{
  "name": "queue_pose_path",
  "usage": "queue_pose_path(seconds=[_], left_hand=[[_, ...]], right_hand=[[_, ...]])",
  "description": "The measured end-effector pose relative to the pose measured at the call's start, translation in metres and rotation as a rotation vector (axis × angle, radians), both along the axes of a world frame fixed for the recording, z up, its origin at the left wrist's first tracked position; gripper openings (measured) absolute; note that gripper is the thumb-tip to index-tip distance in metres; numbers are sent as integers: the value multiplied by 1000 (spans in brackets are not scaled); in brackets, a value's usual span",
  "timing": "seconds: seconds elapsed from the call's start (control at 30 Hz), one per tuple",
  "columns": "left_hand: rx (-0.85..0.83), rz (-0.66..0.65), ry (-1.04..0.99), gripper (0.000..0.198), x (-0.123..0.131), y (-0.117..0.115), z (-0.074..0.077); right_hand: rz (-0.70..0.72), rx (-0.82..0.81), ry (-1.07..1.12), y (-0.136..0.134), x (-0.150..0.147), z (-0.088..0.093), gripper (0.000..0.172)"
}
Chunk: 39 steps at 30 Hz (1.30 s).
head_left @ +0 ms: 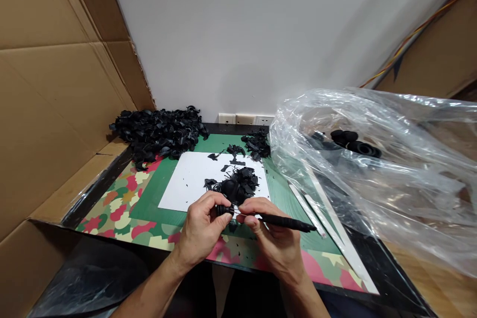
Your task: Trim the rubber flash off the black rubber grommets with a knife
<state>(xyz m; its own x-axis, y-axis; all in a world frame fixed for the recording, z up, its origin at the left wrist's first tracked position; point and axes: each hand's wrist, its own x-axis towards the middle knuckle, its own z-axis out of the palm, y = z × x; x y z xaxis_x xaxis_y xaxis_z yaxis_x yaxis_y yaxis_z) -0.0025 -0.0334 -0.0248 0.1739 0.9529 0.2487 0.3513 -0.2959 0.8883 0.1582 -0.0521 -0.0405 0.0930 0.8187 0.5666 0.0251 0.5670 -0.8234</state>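
My left hand (203, 231) is closed around a small black rubber part (224, 209), held just above the near edge of a white sheet (194, 179). My right hand (274, 238) grips a black pen-like knife (288, 222), its tip touching the rubber part. A small heap of black offcuts and parts (238, 186) lies on the sheet right behind my fingers.
A big pile of black rubber parts (158, 131) sits at the far left corner, a smaller heap (257, 144) at the back. The camouflage-patterned mat (119, 203) covers the table. A clear plastic bag (372, 169) with black parts lies right. White strips (316, 203) lie beside it. Cardboard (48, 109) walls the left.
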Motion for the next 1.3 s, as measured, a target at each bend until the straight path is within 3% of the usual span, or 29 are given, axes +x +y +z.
queue_pose_path(seconds=[0.23, 0.37, 0.43, 0.57, 0.63, 0.77, 0.87, 1.3], left_hand=[[70, -12, 50, 16, 1, -3, -1], [86, -6, 50, 16, 3, -4, -2], [75, -5, 37, 15, 2, -4, -3], [29, 23, 19, 17, 0, 0, -2], [-12, 40, -8, 15, -1, 2, -1], [-83, 60, -57, 13, -2, 3, 2], [-100, 61, -74, 13, -2, 2, 3], [-23, 24, -53, 11, 0, 1, 3]], right_hand=[[-19, 0, -11, 2, 1, 4, 10], [10, -196, 119, 6, -2, 0, 17], [98, -350, 276, 7, -4, -3, 24], [415, -553, 522, 5, -6, -7, 36], [429, -581, 531, 3, -5, -9, 35], [179, -508, 487, 4, -2, -12, 30], [82, -400, 436, 4, -1, -10, 27], [28, -98, 125, 7, -4, -6, 12]])
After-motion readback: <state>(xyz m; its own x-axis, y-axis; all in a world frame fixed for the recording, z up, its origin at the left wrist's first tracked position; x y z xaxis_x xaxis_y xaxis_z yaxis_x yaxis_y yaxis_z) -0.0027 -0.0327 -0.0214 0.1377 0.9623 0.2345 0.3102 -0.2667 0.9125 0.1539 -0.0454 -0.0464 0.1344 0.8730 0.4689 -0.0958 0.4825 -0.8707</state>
